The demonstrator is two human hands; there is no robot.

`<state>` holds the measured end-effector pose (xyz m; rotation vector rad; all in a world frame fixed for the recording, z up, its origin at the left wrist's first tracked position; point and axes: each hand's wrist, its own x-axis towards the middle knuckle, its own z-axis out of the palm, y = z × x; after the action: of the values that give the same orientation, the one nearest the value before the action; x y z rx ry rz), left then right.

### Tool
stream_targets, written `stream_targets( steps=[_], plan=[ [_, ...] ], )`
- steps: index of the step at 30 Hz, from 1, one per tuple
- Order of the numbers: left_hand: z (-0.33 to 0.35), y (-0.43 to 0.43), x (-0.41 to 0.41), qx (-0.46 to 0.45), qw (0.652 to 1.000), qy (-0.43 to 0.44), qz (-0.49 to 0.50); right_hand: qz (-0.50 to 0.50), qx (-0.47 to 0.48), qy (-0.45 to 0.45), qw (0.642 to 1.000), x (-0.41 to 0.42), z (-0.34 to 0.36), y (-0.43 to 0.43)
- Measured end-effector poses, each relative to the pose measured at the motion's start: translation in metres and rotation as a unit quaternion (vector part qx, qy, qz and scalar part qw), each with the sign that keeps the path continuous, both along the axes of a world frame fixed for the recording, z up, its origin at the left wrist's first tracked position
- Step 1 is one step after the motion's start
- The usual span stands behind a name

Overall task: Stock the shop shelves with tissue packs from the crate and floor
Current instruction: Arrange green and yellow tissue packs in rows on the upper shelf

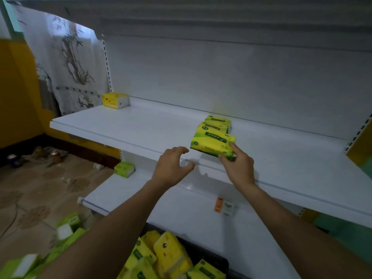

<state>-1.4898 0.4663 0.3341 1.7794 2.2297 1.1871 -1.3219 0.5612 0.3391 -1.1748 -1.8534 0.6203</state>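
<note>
On the upper shelf [120, 125], right of its middle, the front tissue pack [211, 142] lies with its long axis running left to right, roughly along the shelf's front edge. It heads a short row of packs [217, 120] reaching toward the back wall. The right hand [238, 168] is the nearer one. It pinches the pack's near right end, index finger on the end face and thumb at the lower near edge. The left hand [171, 168] hovers just left of the pack, over the front edge, fingers loosely curled and holding nothing. The pack sits ahead of both hands, so squaring it probably means a push straight back toward the wall. More packs wait in the crate [209, 255] and on the floor [69, 222].
</note>
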Motion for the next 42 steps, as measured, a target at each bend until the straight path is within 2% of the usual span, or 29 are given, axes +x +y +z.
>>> stream_targets(
  steps=[11, 24, 28, 32, 37, 39, 42],
  plan=[
    [-0.045, 0.056, -0.012, -0.027, 0.994, 0.106, 0.032, -0.004, -0.007, -0.134, 0.991, -0.034, -0.021, 0.062],
    [-0.054, 0.060, -0.019, -0.001, 0.995, 0.096, 0.030, -0.061, -0.035, -0.196, 0.978, -0.051, -0.021, 0.086],
    [-0.057, 0.053, -0.016, 0.030, 0.997, 0.070, 0.023, -0.055, -0.054, -0.166, 0.983, -0.050, -0.017, 0.075],
    [-0.076, 0.018, -0.006, 0.048, 0.995, 0.067, 0.050, -0.021, -0.005, -0.063, 0.998, -0.038, -0.014, 0.039],
    [-0.109, -0.033, 0.011, -0.054, 0.997, 0.008, 0.053, 0.049, 0.055, 0.058, 0.996, -0.026, -0.016, -0.025],
    [-0.124, -0.050, 0.022, -0.094, 0.994, -0.017, 0.044, 0.084, 0.052, 0.064, 0.993, -0.020, -0.028, -0.049],
    [-0.154, -0.073, 0.040, -0.147, 0.987, -0.059, 0.029, 0.115, 0.008, 0.026, 0.993, -0.005, -0.070, -0.075]
  ],
)
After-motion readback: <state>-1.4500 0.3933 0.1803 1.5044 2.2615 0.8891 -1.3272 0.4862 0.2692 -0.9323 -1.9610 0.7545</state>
